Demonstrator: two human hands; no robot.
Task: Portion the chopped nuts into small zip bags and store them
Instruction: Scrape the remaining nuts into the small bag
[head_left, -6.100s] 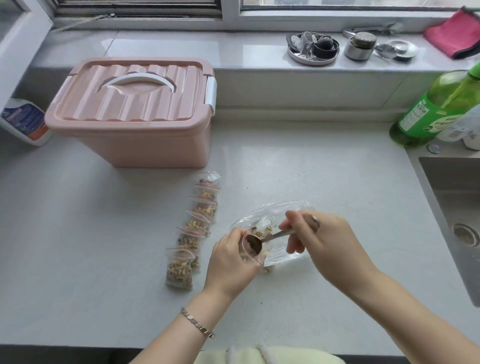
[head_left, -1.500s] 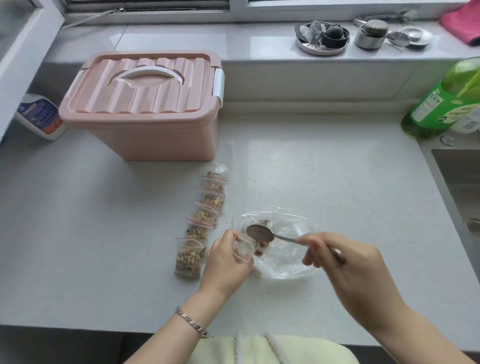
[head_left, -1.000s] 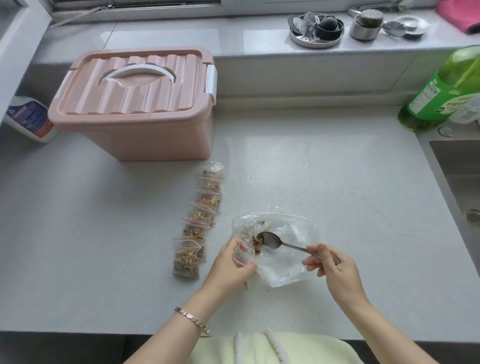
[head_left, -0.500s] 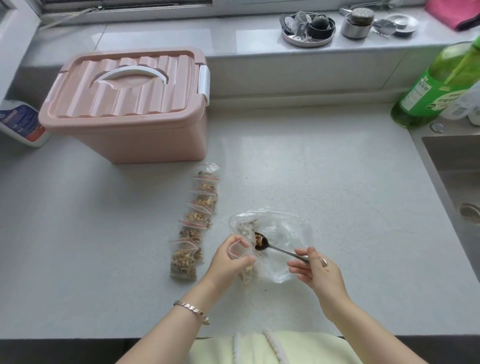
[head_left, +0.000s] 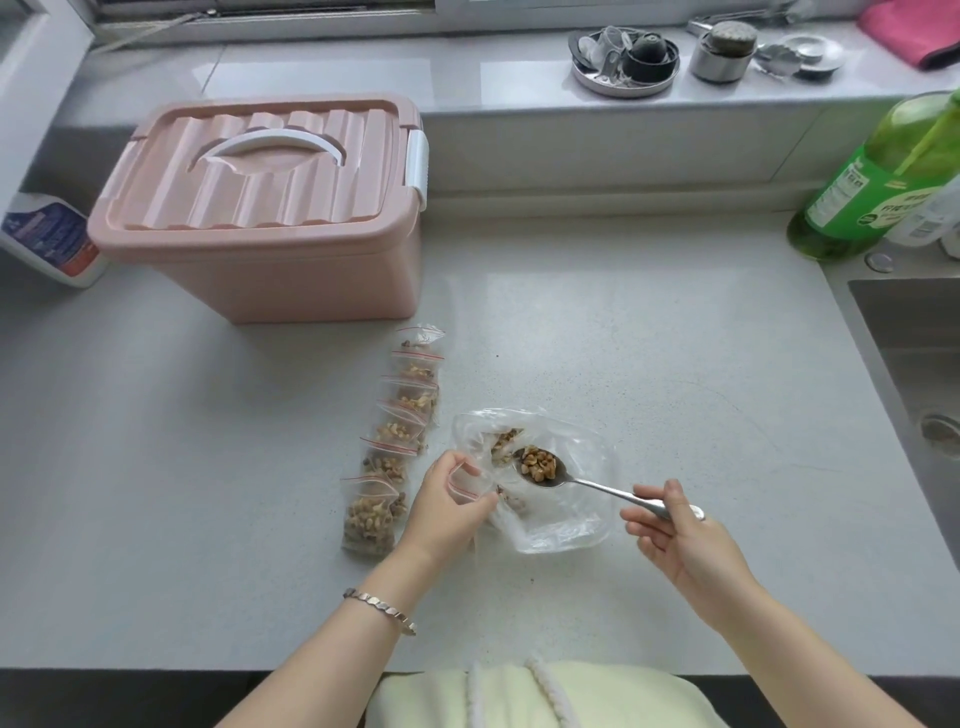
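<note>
Here, from the head camera, the left hand (head_left: 445, 512) pinches a small zip bag (head_left: 469, 482) between thumb and curled fingers. It holds the red-striped mouth of the bag open just above the counter (head_left: 675, 364). The right hand (head_left: 681, 540) grips the end of a spoon (head_left: 597, 487) handle between thumb and fingertips, with the remaining fingers loosely curled beneath it. The spoon's bowl points toward the left hand and carries a heap of chopped nuts (head_left: 539, 463). It sits just to the right of the small bag's open mouth and has not entered it. Both the bowl and the small bag hang over a large clear bag (head_left: 561, 519), which lies crumpled on the counter with more nut pieces inside. Whether the small bag already has nuts in it cannot be told.

To the left of the left hand, a row of filled zip bags (head_left: 400, 431) lies overlapping. It runs from near the wrist back toward a pink storage box (head_left: 265, 208), whose lid is closed. A bracelet (head_left: 379, 609) circles the left wrist.

A white bottle (head_left: 49, 239) stands at the far left. A green bottle (head_left: 878, 182) stands at the far right beside the sink (head_left: 914, 364). On the windowsill (head_left: 363, 67), a metal dish (head_left: 623, 60) holds small items.
</note>
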